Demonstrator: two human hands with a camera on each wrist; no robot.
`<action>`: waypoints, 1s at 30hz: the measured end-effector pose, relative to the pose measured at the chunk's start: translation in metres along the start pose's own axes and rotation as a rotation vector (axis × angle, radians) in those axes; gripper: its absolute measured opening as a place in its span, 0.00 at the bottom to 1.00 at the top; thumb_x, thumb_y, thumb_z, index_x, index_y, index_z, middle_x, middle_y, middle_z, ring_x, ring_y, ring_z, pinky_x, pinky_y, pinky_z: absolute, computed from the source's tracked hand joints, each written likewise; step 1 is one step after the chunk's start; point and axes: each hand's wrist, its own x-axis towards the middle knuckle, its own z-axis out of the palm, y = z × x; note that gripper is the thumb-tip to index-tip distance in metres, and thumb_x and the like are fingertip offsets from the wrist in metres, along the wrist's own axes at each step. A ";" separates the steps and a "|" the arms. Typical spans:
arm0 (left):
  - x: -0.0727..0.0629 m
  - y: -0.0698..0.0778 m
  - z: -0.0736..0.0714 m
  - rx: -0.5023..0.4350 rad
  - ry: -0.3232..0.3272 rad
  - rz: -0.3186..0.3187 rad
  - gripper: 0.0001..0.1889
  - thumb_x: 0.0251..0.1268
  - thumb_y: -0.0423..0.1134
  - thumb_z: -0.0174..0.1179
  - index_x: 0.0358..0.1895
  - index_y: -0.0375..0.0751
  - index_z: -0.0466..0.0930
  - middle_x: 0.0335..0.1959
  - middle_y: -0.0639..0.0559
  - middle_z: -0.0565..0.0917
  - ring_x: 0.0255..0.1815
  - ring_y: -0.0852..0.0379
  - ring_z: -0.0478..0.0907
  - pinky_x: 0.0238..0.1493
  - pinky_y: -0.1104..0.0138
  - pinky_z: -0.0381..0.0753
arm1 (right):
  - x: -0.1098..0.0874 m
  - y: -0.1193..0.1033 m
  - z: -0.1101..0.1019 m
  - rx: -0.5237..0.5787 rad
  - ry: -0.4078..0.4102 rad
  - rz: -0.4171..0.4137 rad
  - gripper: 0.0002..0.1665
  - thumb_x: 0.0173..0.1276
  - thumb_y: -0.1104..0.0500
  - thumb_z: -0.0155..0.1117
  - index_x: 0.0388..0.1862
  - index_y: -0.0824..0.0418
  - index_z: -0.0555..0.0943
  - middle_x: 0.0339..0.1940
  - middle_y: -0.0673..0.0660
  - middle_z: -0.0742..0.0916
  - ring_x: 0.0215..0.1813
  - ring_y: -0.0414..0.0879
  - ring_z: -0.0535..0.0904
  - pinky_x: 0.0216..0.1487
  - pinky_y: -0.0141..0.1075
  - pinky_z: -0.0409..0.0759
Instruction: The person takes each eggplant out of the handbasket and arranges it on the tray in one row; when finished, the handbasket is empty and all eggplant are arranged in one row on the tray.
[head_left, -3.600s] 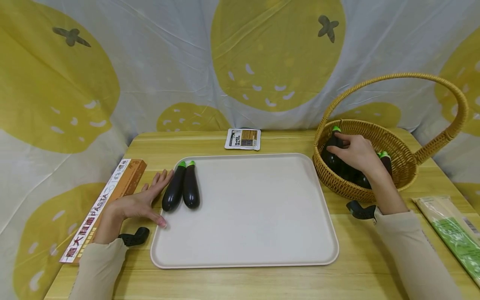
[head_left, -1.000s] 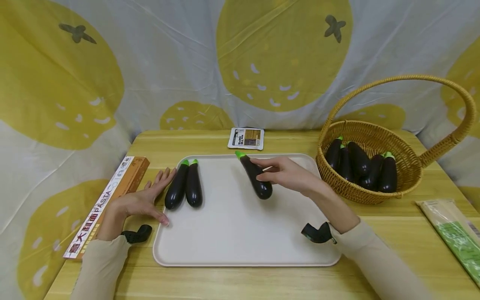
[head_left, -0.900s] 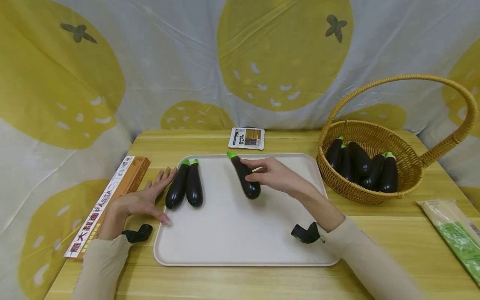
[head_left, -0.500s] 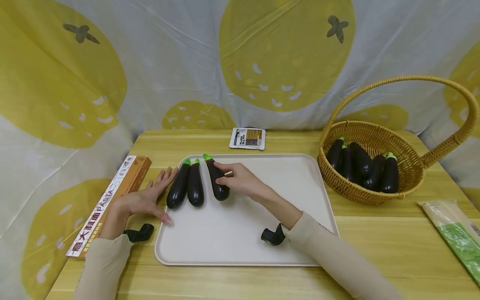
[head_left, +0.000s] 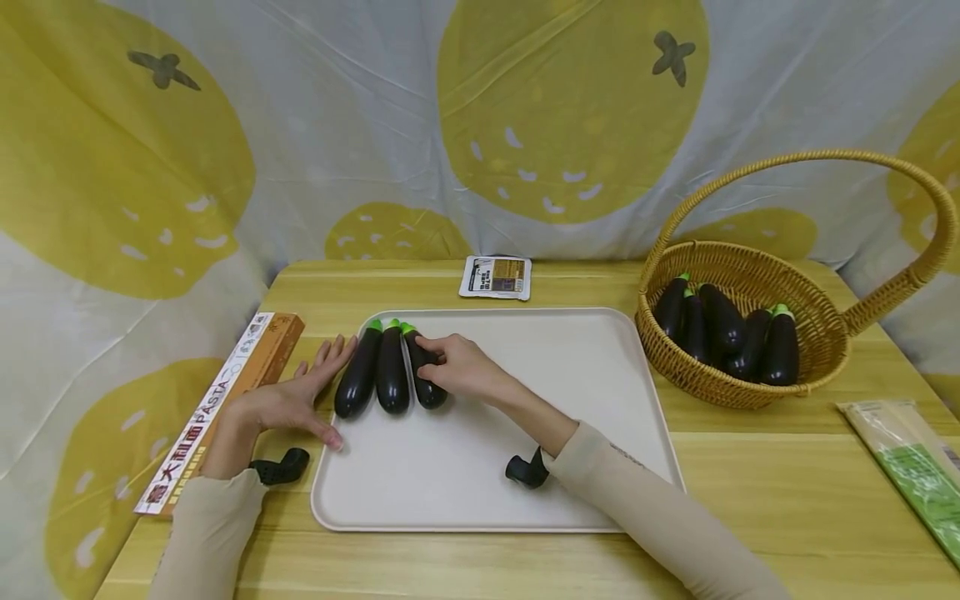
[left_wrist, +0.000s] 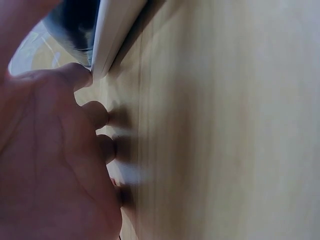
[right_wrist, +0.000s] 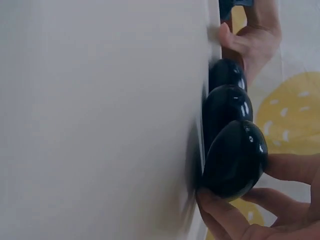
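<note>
Three glossy, green-topped black eggplants (head_left: 392,375)

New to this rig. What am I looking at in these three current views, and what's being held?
There's no robot: a person works bare-handed, wearing cameras. The wide picture comes from the head, looking forward and down. The other two come from the wrists, each showing that hand's work up close, so they look tilted.

On the table lies a pale tray. The right hand holds an eggplant beside two others on the tray. The left hand holds nothing; its fingers are spread at the tray's left edge.

Around the tray: a pasta box on the left, a small packet behind, and, on the right, a wicker basket of more eggplants and a green-printed pack.
</note>
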 end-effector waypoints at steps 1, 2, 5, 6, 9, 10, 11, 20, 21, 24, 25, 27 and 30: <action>0.000 0.000 0.000 0.000 -0.001 0.000 0.79 0.38 0.48 0.85 0.85 0.43 0.26 0.80 0.29 0.17 0.79 0.28 0.09 0.72 0.28 0.12 | 0.001 0.000 0.001 -0.011 0.000 0.002 0.35 0.73 0.59 0.63 0.78 0.56 0.70 0.71 0.65 0.81 0.59 0.48 0.82 0.49 0.31 0.78; 0.000 0.000 0.000 0.001 -0.001 -0.001 0.79 0.38 0.48 0.85 0.85 0.43 0.26 0.81 0.29 0.17 0.79 0.28 0.09 0.72 0.28 0.12 | 0.002 0.000 0.001 -0.021 0.000 0.004 0.35 0.73 0.59 0.63 0.78 0.56 0.70 0.71 0.64 0.81 0.59 0.48 0.82 0.49 0.31 0.78; 0.000 0.000 0.001 -0.001 -0.001 -0.004 0.79 0.38 0.47 0.85 0.85 0.44 0.26 0.81 0.29 0.17 0.79 0.28 0.09 0.72 0.28 0.13 | 0.004 0.001 0.003 -0.039 0.001 0.001 0.36 0.73 0.59 0.63 0.78 0.56 0.70 0.69 0.64 0.83 0.59 0.48 0.83 0.49 0.30 0.78; 0.000 0.000 0.001 -0.001 -0.001 -0.005 0.80 0.38 0.47 0.85 0.85 0.44 0.26 0.81 0.29 0.17 0.79 0.28 0.09 0.72 0.28 0.13 | 0.004 0.001 0.003 -0.044 0.000 0.002 0.36 0.73 0.59 0.63 0.79 0.56 0.69 0.68 0.63 0.83 0.59 0.48 0.83 0.49 0.31 0.78; 0.000 -0.001 0.001 -0.007 -0.004 -0.007 0.79 0.39 0.47 0.85 0.85 0.43 0.26 0.81 0.30 0.17 0.79 0.28 0.09 0.72 0.28 0.13 | 0.005 0.002 0.003 -0.055 0.002 0.006 0.36 0.73 0.59 0.64 0.79 0.55 0.70 0.67 0.62 0.84 0.59 0.48 0.83 0.51 0.31 0.79; 0.000 -0.001 0.001 -0.008 -0.005 -0.007 0.79 0.39 0.47 0.85 0.85 0.43 0.26 0.81 0.30 0.16 0.79 0.28 0.08 0.72 0.27 0.13 | 0.005 0.002 0.003 -0.057 0.002 0.007 0.36 0.73 0.58 0.64 0.79 0.54 0.70 0.67 0.62 0.84 0.59 0.48 0.83 0.51 0.32 0.78; 0.000 -0.001 0.001 -0.008 -0.005 -0.008 0.79 0.39 0.47 0.85 0.85 0.43 0.26 0.81 0.30 0.16 0.79 0.28 0.08 0.71 0.27 0.13 | 0.005 0.001 0.003 -0.056 0.001 0.007 0.36 0.73 0.58 0.64 0.79 0.54 0.70 0.68 0.62 0.84 0.59 0.48 0.83 0.51 0.32 0.78; -0.001 0.000 0.001 -0.008 -0.005 -0.013 0.79 0.39 0.48 0.85 0.85 0.43 0.26 0.81 0.30 0.17 0.79 0.27 0.09 0.71 0.27 0.13 | 0.006 0.005 0.001 -0.036 -0.001 0.001 0.36 0.73 0.55 0.65 0.79 0.51 0.70 0.66 0.62 0.85 0.57 0.47 0.83 0.52 0.33 0.78; -0.001 0.000 0.001 -0.009 -0.006 -0.014 0.79 0.39 0.48 0.85 0.85 0.44 0.26 0.81 0.30 0.17 0.79 0.27 0.09 0.71 0.27 0.13 | 0.006 0.006 0.001 -0.032 0.001 0.000 0.36 0.73 0.54 0.65 0.78 0.51 0.70 0.67 0.62 0.85 0.59 0.47 0.84 0.54 0.34 0.79; -0.001 -0.001 0.001 -0.011 -0.006 -0.015 0.79 0.39 0.48 0.85 0.85 0.44 0.26 0.81 0.31 0.17 0.79 0.28 0.09 0.72 0.27 0.13 | 0.007 0.008 0.001 -0.021 0.004 0.004 0.35 0.74 0.54 0.65 0.79 0.50 0.70 0.68 0.62 0.84 0.62 0.49 0.83 0.60 0.39 0.80; 0.000 -0.001 0.001 -0.012 -0.006 -0.014 0.79 0.39 0.48 0.85 0.85 0.45 0.26 0.81 0.31 0.17 0.79 0.28 0.09 0.72 0.27 0.13 | 0.007 0.008 0.001 -0.020 0.003 0.005 0.35 0.74 0.54 0.65 0.79 0.50 0.70 0.68 0.63 0.83 0.63 0.49 0.83 0.62 0.40 0.80; -0.001 -0.002 0.001 -0.013 -0.005 -0.014 0.79 0.39 0.48 0.85 0.85 0.45 0.26 0.81 0.31 0.17 0.79 0.28 0.09 0.72 0.27 0.13 | 0.007 0.009 0.000 -0.013 -0.004 0.004 0.35 0.74 0.54 0.64 0.79 0.50 0.70 0.68 0.63 0.83 0.63 0.50 0.82 0.62 0.41 0.80; 0.001 -0.002 0.001 -0.011 -0.005 -0.012 0.79 0.39 0.48 0.85 0.85 0.45 0.26 0.81 0.31 0.16 0.79 0.28 0.09 0.72 0.27 0.13 | 0.006 0.009 -0.001 -0.010 -0.009 -0.002 0.35 0.74 0.54 0.64 0.79 0.50 0.70 0.66 0.62 0.84 0.62 0.49 0.82 0.61 0.40 0.80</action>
